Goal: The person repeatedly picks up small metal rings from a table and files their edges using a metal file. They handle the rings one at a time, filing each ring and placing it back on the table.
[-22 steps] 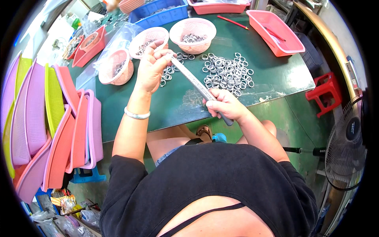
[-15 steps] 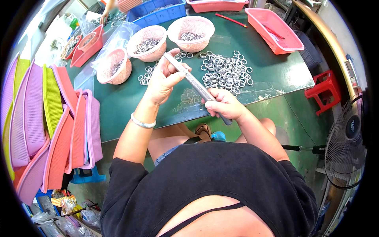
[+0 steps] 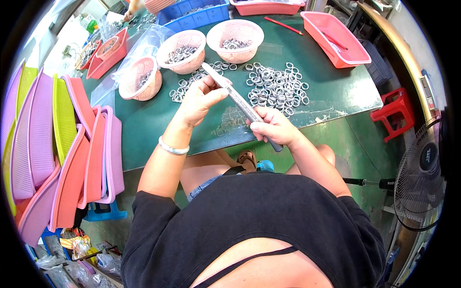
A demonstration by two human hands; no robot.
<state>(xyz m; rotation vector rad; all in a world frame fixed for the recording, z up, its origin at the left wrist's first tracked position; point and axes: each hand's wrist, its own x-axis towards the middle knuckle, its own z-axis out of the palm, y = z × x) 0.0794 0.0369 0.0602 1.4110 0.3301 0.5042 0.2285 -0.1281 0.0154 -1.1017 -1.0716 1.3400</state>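
1. A table (image 3: 331,96) bears a spread of metal rings (image 3: 276,86) at its middle.
2. Behind the rings stand three round baskets (image 3: 181,50) in a row, each holding rings.
3. A tray (image 3: 336,36) sits to the right, near the table's far corner.
4. Left of the table, stacked flat baskets (image 3: 72,158) lean on edge.
5. Right of the table — a stool (image 3: 396,113), and nearer, a fan (image 3: 422,177).

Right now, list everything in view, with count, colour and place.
Table: one, green, centre.
Rod: one, grey, held in both hands.
Loose rings: many, silver, on the table right of centre.
Round baskets: three, pink, far left of the table, holding rings.
Bin: one, pink, far right of the table.
Crate: one, blue, far edge.
Stacked trays: several, pink, purple and yellow, on edge at left.
Stool: one, red, right.
Fan: one, black, right floor.
Left hand: on the rod's upper end.
Right hand: gripping its lower end.
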